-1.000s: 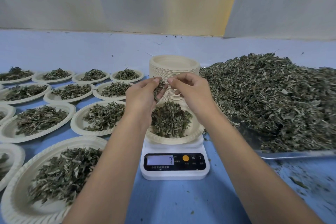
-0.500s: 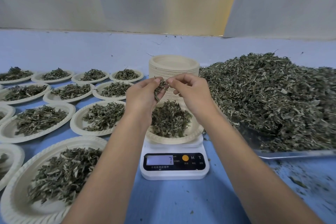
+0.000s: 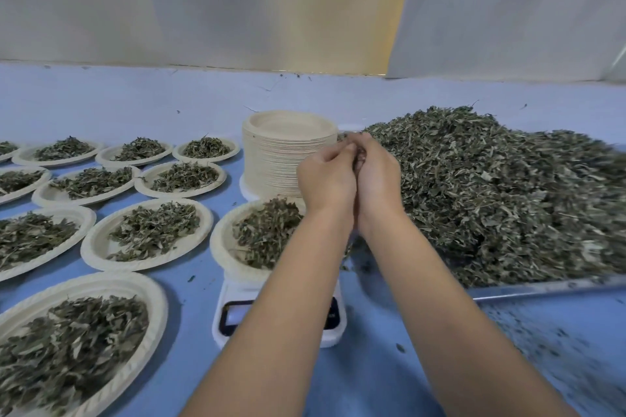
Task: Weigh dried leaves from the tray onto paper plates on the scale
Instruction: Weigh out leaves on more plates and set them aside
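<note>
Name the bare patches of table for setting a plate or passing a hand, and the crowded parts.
Free: the far table strip between wall and plate rows; a narrower lane between the nearest filled plate and the scale. Crowded: those rows; the heaped tray, right.

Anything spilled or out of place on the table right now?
Yes: loose dried-leaf crumbs are scattered over the blue tabletop in front of the silver metal tray, outside any plate. A few stray bits lie beside the white digital scale.
</note>
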The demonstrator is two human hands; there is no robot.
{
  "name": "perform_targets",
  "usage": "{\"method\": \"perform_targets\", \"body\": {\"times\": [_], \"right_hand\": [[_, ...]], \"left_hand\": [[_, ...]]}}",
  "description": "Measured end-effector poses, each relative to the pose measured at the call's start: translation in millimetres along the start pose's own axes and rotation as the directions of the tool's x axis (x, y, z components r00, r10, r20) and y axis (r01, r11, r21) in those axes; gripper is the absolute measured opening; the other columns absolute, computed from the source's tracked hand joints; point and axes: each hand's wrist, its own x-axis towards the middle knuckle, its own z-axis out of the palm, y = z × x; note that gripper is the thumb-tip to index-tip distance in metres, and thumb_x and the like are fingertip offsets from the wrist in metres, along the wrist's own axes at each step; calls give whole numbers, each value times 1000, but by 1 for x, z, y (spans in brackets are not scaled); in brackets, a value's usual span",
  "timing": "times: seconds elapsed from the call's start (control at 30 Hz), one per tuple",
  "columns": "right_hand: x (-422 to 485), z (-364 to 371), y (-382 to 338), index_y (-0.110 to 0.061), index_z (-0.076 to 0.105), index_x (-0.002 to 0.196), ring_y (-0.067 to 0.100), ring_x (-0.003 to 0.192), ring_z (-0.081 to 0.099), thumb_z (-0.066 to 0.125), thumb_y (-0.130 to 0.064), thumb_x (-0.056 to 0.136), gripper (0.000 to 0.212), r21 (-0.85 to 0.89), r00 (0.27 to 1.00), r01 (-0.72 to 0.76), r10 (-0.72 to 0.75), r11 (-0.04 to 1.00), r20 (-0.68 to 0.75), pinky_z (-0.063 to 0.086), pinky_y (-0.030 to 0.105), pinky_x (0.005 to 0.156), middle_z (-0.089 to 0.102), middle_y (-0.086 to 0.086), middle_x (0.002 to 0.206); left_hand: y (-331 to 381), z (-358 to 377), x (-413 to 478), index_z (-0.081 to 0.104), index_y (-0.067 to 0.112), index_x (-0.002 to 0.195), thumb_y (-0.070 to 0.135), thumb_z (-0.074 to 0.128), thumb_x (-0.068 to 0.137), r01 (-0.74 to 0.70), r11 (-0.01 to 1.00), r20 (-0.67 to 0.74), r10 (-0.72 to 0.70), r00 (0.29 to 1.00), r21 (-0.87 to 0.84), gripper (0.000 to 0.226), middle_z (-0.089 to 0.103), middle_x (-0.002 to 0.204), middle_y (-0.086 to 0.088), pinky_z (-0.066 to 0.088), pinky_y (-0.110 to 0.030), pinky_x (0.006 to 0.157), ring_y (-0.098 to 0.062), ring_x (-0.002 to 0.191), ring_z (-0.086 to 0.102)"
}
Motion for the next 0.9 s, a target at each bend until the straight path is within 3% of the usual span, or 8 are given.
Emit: {"method": "perform_targets", "body": {"times": [0.1, 0.27, 0.37, 0.47, 0.57, 0.73, 0.83, 0.9], "right_hand": [[13, -28, -7, 4, 65, 104, 27, 96, 65, 45, -10, 95, 26, -42, 991, -7, 1, 999, -131, 50, 23, 70, 67, 18, 106], [30, -71, -2, -3, 62, 78, 15, 69, 58, 45, -8, 93, 23, -120, 970, -137, 109, 983, -220, 45, 22, 57, 60, 4, 75], [39, -87, 3, -6, 53, 66, 17, 59, 50, 46, -7, 89, 24, -128, 945, -225, 185, 966, -270, 39, 28, 53, 54, 7, 68], [45, -93, 4, -6, 52, 65, 17, 56, 47, 47, -8, 88, 24, -185, 929, -268, 203, 946, -309, 36, 26, 51, 53, 8, 67], [47, -91, 6, -7, 55, 66, 20, 61, 51, 49, -11, 87, 23, -201, 930, -264, 194, 943, -312, 42, 29, 62, 56, 8, 69], [48, -89, 5, -10, 64, 76, 17, 77, 59, 46, -15, 91, 23, -156, 944, -223, 173, 962, -280, 45, 29, 74, 64, 2, 79], [48, -89, 6, -10, 66, 99, 16, 95, 60, 40, -15, 94, 27, -132, 953, -208, 170, 969, -249, 45, 28, 87, 65, 1, 99], [48, -90, 7, -8, 66, 91, 16, 85, 59, 43, -15, 93, 24, -147, 946, -231, 187, 962, -265, 46, 29, 83, 63, 1, 90]], "left_hand": [[-24, 27, -8, 72, 1, 93, -1, 59, 88, 100, 995, 39, -99, 994, -7, 14, 71, 87, -12, 54, -23, 74, -18, 79, 66], [-60, 47, -13, 68, 12, 67, -2, 52, 90, 201, 969, 134, -220, 966, 143, 32, 64, 65, 1, 49, -17, 60, -11, 64, 59], [-74, 52, -11, 70, 5, 78, -4, 44, 91, 167, 923, 241, -259, 935, 346, 30, 60, 67, -4, 42, -21, 62, -14, 65, 52], [-77, 51, -9, 67, 18, 68, 2, 43, 90, 99, 881, 279, -250, 927, 462, 36, 58, 61, -1, 38, -22, 58, -15, 60, 50], [-76, 48, -6, 67, 22, 68, 4, 42, 90, 63, 883, 311, -230, 922, 466, 38, 58, 60, 4, 40, -24, 64, -15, 65, 52], [-76, 49, -8, 67, 15, 102, 4, 39, 91, 51, 897, 329, -213, 920, 440, 33, 65, 84, 0, 43, -27, 71, -15, 77, 57], [-76, 47, -9, 65, 15, 87, 7, 41, 91, 53, 898, 324, -212, 922, 436, 25, 62, 79, -2, 42, -29, 68, -18, 73, 55], [-76, 47, -10, 65, 16, 85, 8, 42, 91, 47, 897, 322, -206, 924, 440, 25, 64, 80, -3, 43, -30, 69, -19, 75, 56]]}}
